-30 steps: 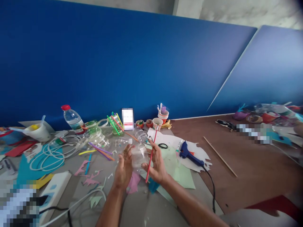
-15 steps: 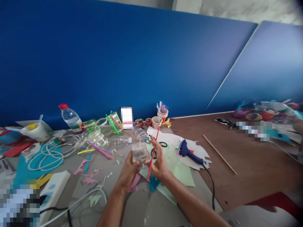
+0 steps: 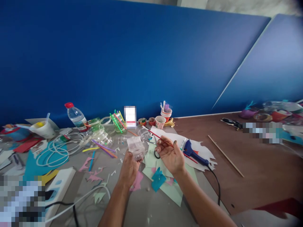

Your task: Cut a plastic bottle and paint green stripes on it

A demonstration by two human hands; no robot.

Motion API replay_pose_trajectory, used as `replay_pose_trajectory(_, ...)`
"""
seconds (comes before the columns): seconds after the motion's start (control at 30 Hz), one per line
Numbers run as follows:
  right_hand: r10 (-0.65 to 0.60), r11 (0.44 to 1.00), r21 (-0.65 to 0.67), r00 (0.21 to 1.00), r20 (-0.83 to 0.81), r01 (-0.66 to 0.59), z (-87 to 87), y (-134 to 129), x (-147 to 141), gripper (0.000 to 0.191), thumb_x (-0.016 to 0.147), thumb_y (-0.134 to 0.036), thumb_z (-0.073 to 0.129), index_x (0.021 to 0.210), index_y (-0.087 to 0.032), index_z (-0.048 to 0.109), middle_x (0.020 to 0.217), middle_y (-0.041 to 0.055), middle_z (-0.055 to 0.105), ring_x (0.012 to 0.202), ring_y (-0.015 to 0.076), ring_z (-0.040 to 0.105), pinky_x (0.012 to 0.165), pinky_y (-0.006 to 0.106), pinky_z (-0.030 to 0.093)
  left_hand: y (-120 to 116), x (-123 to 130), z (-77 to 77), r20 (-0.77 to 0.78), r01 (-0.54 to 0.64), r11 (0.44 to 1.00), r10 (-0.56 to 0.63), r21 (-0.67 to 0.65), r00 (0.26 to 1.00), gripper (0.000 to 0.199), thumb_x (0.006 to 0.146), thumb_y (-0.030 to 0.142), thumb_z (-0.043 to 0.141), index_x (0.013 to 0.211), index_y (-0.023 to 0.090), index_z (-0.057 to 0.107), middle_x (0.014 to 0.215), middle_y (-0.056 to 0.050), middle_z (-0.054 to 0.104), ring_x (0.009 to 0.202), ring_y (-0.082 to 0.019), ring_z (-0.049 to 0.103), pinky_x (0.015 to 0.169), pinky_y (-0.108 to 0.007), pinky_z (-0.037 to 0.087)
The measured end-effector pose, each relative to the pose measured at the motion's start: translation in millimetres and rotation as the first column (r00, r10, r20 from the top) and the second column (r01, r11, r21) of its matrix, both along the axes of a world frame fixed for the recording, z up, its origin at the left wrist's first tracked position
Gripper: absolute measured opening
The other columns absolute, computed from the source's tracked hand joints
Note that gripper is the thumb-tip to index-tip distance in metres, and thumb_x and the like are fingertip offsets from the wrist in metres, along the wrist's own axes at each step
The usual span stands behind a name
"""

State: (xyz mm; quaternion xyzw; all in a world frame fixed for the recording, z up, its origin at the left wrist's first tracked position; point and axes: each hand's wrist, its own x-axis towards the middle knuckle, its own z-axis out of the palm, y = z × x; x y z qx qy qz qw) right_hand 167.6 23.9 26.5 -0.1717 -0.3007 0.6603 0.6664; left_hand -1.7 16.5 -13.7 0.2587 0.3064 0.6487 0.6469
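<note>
My left hand [image 3: 129, 168] is closed around a clear plastic bottle piece [image 3: 136, 147] with a whitish, cloudy side. My right hand [image 3: 172, 155], palm turned up, has a thin red paintbrush [image 3: 156, 135] lying across its fingers. The brush's pale end points to the far left, and its other end sticks out past the thumb. Scissors [image 3: 156, 154], partly hidden, lie just beyond my right hand. Under both hands are pale green paper [image 3: 171, 190], a blue paper scrap [image 3: 158, 179] and a pink scrap [image 3: 137, 181].
A blue glue gun [image 3: 194, 152] rests on white paper to the right, near a wooden stick [image 3: 225, 155]. Paper cups [image 3: 160, 122] stand by the blue partition [image 3: 142, 63]. A water bottle [image 3: 76, 117], coiled white cable [image 3: 53, 154] and power strip [image 3: 60, 186] occupy the left.
My right hand has moved away from the bottle piece to the right and turned palm up. The paintbrush has swung from nearly upright to a slant. The view has shifted slightly.
</note>
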Motion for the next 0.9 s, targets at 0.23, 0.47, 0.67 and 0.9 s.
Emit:
replay_pose_trajectory(0.23,-0.007,1.0,-0.027,0.999,-0.04,0.006,-3.4,0,1,0.015,0.083,-0.036,0.062,0.079,-0.022,0.069,0.044,-0.006,0.043,0.044,0.0102,0.039,0.066,0.032,0.046,-1,-5,-1.5,0.076,0.062,0.993,-0.054,-0.101,0.996,0.06,0.065,0.054,0.076,0.115,0.028,0.058,0.109,-0.005,0.066,0.098,-0.022,0.064,0.081,-0.037,0.051)
replay_pose_trajectory(0.47,0.073,0.996,-0.039,0.997,-0.027,-0.074,-3.5,2,1,0.024,0.08,-0.045,0.063,0.082,-0.021,0.068,0.063,-0.0009,0.058,0.054,0.0123,0.049,0.067,0.033,0.046,1,1,4.7,0.011,-0.014,1.0,0.014,0.015,1.0,0.058,0.065,0.055,0.075,0.113,0.028,0.059,0.113,-0.006,0.066,0.103,-0.023,0.061,0.088,-0.038,0.049)
replay_pose_trajectory(0.67,-0.002,1.0,-0.013,1.0,0.021,0.003,-7.8,2,-1,0.011,0.08,-0.032,0.066,0.078,-0.021,0.065,0.045,-0.0078,0.042,0.042,0.0078,0.035,0.064,0.028,0.043,0,1,5.0,-0.034,-0.022,0.999,0.023,0.035,0.999,0.061,0.064,0.056,0.075,0.114,0.025,0.06,0.108,-0.007,0.068,0.106,-0.023,0.061,0.09,-0.036,0.047)
replay_pose_trajectory(0.9,0.015,1.0,-0.026,0.999,0.04,-0.014,-4.4,2,0,0.028,0.081,-0.047,0.061,0.075,-0.02,0.066,0.058,-0.0017,0.055,0.049,0.0107,0.045,0.065,0.032,0.044,-3,1,8.9,-0.014,-0.003,1.0,0.003,-0.009,1.0,0.05,0.066,0.035,0.079,0.111,0.024,0.059,0.108,-0.004,0.067,0.1,-0.017,0.062,0.092,-0.032,0.043)
